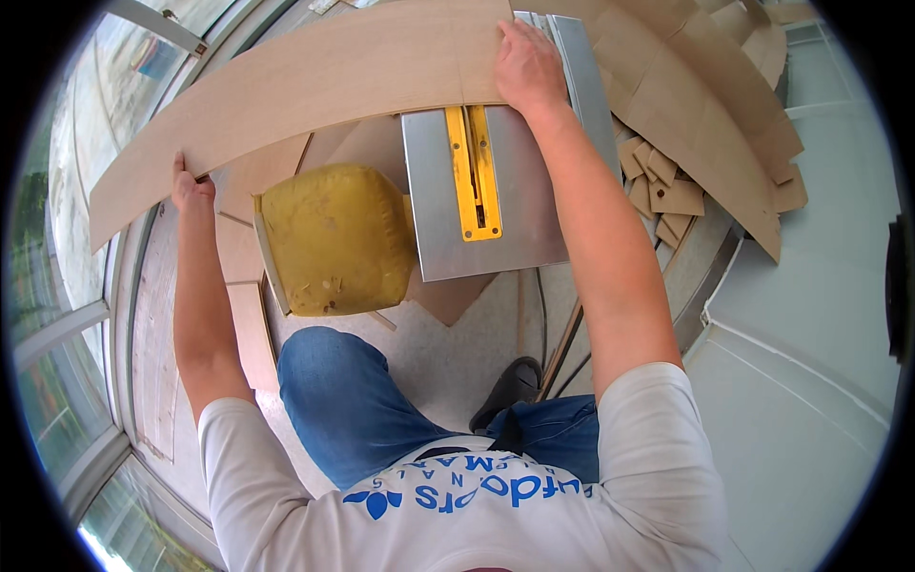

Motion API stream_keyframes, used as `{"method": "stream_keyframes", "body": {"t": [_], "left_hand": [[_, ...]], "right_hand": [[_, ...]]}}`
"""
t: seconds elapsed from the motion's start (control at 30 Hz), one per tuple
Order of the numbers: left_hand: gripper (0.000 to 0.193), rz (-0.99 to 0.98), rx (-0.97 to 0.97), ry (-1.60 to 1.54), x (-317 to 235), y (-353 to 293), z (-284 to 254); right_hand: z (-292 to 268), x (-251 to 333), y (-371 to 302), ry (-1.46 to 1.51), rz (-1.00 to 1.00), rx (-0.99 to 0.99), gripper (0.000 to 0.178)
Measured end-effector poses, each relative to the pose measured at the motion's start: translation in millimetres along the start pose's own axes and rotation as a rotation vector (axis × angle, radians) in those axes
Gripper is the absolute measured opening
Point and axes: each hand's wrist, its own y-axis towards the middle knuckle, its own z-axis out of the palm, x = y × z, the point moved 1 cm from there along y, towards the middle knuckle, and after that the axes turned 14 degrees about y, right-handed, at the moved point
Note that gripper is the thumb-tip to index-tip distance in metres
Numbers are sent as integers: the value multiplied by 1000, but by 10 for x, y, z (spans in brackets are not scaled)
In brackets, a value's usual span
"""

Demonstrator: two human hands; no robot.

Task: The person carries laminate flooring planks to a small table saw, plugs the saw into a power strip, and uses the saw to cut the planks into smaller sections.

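A long, thin wooden board (324, 71) lies across the far part of a grey metal table saw (524, 200) and reaches out past it to the left. My left hand (193, 181) grips the board's near edge toward its left end, thumb on top and fingers hidden beneath. At the board's right end my right hand (531, 69) presses over the corner, its fingers together along the end edge. A yellow insert (467, 176) with a slot is set in the saw top, running under the board. The blade cannot be made out.
A yellow padded stool (335, 238) stands left of the saw, before my knee. Small wood offcuts (667, 186) lie piled at the right beside large cardboard sheets (696, 105). Windows (71, 248) line the left side. A dark cable (543, 319) runs along the floor near my foot.
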Motion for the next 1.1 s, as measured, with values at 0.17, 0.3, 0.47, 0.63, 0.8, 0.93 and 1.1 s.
{"method": "stream_keyframes", "body": {"t": [0.17, 0.3, 0.47, 0.63, 0.8, 0.93, 1.1], "left_hand": [[19, 9, -35, 52, 14, -131, 76], [20, 21, -27, 59, 25, -240, 119], [24, -17, -3, 35, -13, -155, 5], [24, 18, -28, 82, 5, -239, -15], [25, -5, -15, 86, 8, -346, -34], [26, 6, 1, 91, -14, -325, -103], [26, -17, 24, 87, 4, -360, -163]], "right_hand": [[-21, -10, -4, -1, -2, 10, 34], [-41, -26, -34, 11, 3, 5, 34], [-70, 37, -15, 22, 11, 44, 33], [-104, 50, -74, -17, 19, 60, 32], [-149, 71, -141, -66, 14, 91, 32], [-174, 114, -145, -18, 32, 57, 33], [-182, 95, -210, -1, 29, 39, 34]]}}
